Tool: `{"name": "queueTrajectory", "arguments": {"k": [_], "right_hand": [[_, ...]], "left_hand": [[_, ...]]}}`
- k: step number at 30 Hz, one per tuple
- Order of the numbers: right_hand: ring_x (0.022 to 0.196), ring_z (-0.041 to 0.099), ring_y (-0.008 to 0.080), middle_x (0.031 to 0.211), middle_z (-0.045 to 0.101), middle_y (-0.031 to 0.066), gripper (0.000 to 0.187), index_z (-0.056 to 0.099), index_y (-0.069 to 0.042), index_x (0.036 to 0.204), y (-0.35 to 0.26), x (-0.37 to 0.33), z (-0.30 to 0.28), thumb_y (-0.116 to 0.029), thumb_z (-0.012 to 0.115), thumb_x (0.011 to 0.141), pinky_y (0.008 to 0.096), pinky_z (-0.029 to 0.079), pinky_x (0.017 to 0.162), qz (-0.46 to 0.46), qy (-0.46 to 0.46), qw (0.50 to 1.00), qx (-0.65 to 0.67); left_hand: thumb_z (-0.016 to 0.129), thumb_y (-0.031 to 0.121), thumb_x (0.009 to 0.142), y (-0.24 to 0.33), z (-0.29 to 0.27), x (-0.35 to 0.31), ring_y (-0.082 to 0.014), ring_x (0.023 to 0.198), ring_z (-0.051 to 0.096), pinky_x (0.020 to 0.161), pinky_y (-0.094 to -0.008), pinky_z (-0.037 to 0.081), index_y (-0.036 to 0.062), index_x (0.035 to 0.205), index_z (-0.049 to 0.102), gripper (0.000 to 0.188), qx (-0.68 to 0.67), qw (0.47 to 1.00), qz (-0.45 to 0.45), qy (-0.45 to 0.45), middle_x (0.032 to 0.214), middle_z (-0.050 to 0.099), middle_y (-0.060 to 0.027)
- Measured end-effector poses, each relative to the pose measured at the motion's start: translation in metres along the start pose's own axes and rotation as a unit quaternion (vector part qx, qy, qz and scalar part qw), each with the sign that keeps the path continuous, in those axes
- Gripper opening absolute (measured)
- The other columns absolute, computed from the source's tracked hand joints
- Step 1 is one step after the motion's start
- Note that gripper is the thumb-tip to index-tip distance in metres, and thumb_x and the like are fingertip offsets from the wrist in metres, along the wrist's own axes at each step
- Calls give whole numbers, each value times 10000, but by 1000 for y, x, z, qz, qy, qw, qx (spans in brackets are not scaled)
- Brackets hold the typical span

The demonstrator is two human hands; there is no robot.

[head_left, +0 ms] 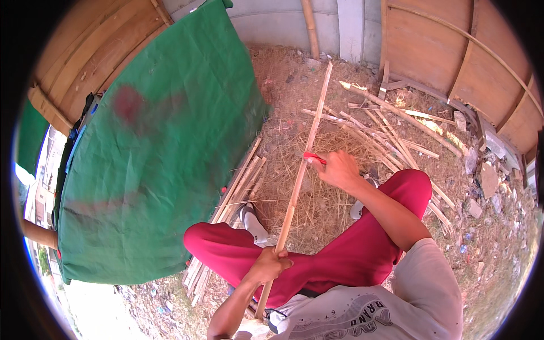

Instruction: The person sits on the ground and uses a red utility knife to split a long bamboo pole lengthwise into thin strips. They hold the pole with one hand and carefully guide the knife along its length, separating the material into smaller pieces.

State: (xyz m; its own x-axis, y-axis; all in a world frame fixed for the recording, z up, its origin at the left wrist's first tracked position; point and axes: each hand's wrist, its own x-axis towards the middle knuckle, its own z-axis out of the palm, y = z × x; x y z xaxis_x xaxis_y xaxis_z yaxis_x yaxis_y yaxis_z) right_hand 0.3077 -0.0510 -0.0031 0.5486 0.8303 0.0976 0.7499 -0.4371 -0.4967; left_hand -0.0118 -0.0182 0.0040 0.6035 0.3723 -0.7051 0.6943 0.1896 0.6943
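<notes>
2 hands: left hand, right hand. 1 held bamboo strip. 1 red tool. 1 large green sheet. 2 feet. 2 bamboo piles, strips overlapping, exact count unclear.

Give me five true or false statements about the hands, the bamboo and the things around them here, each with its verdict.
1. The left hand grips the long bamboo strip nearer its closer end. True.
2. The right hand holds a blue tool. False: it holds a red tool at the strip.
3. A yellow tarp is on the person's right. False: a green tarp is on the left.
4. More bamboo pieces lie on the ground to the right of the strip. True.
5. The person is wearing grey trousers. False: they are crimson trousers.
</notes>
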Motion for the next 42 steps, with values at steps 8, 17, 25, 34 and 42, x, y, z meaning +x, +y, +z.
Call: {"name": "queueTrajectory", "arguments": {"k": [8,17,25,34,42], "right_hand": [[463,620,275,620,688,134,357,779,-122,1111,-36,-42,19,-399,654,923,419,511,472,-96,-19,992,83],[573,661,285,615,655,132,448,762,-112,1136,-36,-10,21,-482,558,989,449,532,557,16,-54,998,37],[520,633,283,606,644,138,418,757,-175,1174,-13,15,13,-496,572,980,446,515,516,31,-82,996,9],[558,656,326,619,658,169,331,763,-239,1170,-28,-6,8,-435,617,946,450,544,540,14,-53,998,40],[719,702,388,740,694,217,366,758,-247,1172,-6,14,20,-488,579,964,508,576,702,42,-70,996,19]], "left_hand": [[640,37,800,14,2,10,-114,534,433,477,-340,357,74,731,435,219,80,987,69,123,599,464,-11],[634,28,768,19,2,12,-155,540,456,498,-365,386,59,748,463,175,50,993,21,108,608,475,-48],[640,57,752,-43,3,-19,-199,564,464,559,-393,415,66,727,416,226,125,987,6,102,585,423,-90],[615,52,770,-18,2,-37,-172,539,480,520,-368,407,70,758,440,176,119,988,-3,102,585,462,-75],[598,59,761,-71,-5,-55,-201,557,492,548,-376,417,60,759,449,149,127,986,-55,93,591,465,-94]]}}
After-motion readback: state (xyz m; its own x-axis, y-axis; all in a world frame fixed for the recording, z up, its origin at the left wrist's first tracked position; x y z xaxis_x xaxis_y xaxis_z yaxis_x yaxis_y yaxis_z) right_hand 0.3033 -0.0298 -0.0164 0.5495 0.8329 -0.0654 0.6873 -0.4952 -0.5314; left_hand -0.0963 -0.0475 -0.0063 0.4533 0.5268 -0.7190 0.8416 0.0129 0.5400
